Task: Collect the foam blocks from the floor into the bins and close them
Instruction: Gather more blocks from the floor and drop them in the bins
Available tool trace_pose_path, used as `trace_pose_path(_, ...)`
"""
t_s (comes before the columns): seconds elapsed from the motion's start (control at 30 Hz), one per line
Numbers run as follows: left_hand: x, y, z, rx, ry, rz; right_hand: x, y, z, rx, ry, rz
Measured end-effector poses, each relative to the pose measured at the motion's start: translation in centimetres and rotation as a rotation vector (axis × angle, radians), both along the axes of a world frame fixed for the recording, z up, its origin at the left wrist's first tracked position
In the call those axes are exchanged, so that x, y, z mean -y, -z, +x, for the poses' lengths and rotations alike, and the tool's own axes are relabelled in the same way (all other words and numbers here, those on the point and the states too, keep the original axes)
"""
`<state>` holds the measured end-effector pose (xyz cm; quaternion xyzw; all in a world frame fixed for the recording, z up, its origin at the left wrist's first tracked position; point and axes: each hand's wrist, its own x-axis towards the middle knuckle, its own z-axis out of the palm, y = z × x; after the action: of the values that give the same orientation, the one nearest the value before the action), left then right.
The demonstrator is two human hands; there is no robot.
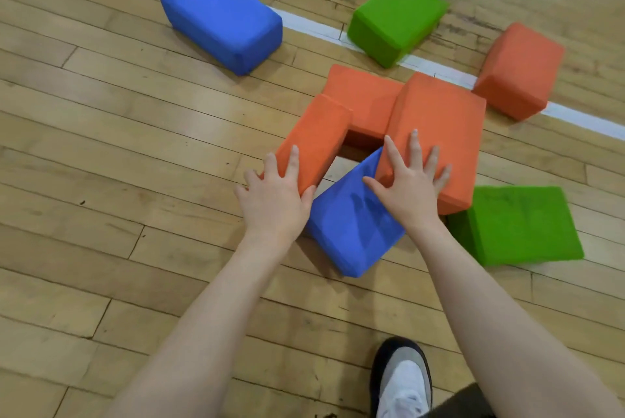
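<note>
Wooden gym floor (101, 153): left hand (275, 194) grasps an orange block (314, 140), right hand (411, 187) another orange block (439, 126) at one o'clock; lifting both seems next.

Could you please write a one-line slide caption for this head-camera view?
Left hand and right hand grip two orange foam blocks above a tilted blue block on a wooden gym floor.
</note>
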<state>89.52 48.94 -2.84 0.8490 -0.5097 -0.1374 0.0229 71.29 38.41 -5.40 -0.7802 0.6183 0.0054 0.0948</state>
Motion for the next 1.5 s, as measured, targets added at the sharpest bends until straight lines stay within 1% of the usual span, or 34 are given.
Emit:
trace_pose_path(0.1, 0.3, 0.2, -0.2, -0.072, 0.033, 0.02, -0.2, 0.0, 0.1, -0.004, -0.012, -0.022)
trace_pose_path(0.2, 0.6, 0.1, -0.6, -0.078, 0.048, -0.001, -0.2, -0.5, -0.5, 0.064, -0.01, -0.05)
trace_pose_path(0.27, 0.4, -0.3, -0.7, -0.074, 0.027, -0.058, -0.1, -1.5, -0.9, 0.179, 0.032, -0.061)
trace_pose_path(0.4, -0.5, -1.5, -0.3, -0.073, -0.013, -0.221, -1.7, -3.9, -0.6, 0.497, 0.104, -0.124)
trace_pose_path(0.5, -1.0, -2.8, -0.1, -0.01, 0.021, -0.338, -3.8, -5.4, 0.6, 0.704, 0.17, -0.178)
trace_pose_path(0.57, -1.2, -4.3, -0.2, -0.019, 0.064, -0.339, -5.6, -6.3, 1.7, 0.766, 0.175, -0.199)
trace_pose_path(0.63, -1.5, -5.8, -0.4, -0.049, 0.077, -0.298, -7.1, -7.4, 2.7, 0.822, 0.161, -0.228)
trace_pose_path(0.73, -3.1, -7.5, -0.1, -0.114, 0.008, -0.266, -8.6, -9.2, 4.0, 0.881, 0.172, -0.212)
trace_pose_path(0.87, -6.2, -8.9, 1.5, -0.083, -0.011, -0.22, -11.0, -10.4, 5.0, 0.855, 0.129, -0.064)
trace_pose_path(0.9, -6.9, -9.0, 1.8, -0.078, -0.008, -0.197, -11.7, -10.3, 5.0, 0.812, 0.109, -0.043)
trace_pose_path(1.03, -8.9, -8.5, 1.9, -0.1, 0.012, -0.145, -14.0, -8.9, 4.5, 0.506, 0.117, 0.015)
trace_pose_path(1.17, -8.9, -8.0, 2.6, -0.126, 0.001, -0.093, -14.9, -7.9, 4.8, 0.337, 0.121, 0.077)
trace_pose_path(1.27, -9.2, -7.5, 3.3, -0.14, -0.006, -0.071, -14.8, -7.8, 5.2, 0.356, 0.13, 0.045)
trace_pose_path(1.37, -9.9, -7.1, 3.3, -0.15, -0.032, -0.088, -15.3, -7.9, 5.9, 0.416, 0.048, 0.04)
trace_pose_path(1.5, -10.3, -6.9, 3.2, -0.165, -0.069, -0.121, -15.8, -7.3, 6.2, 0.366, 0.03, 0.075)
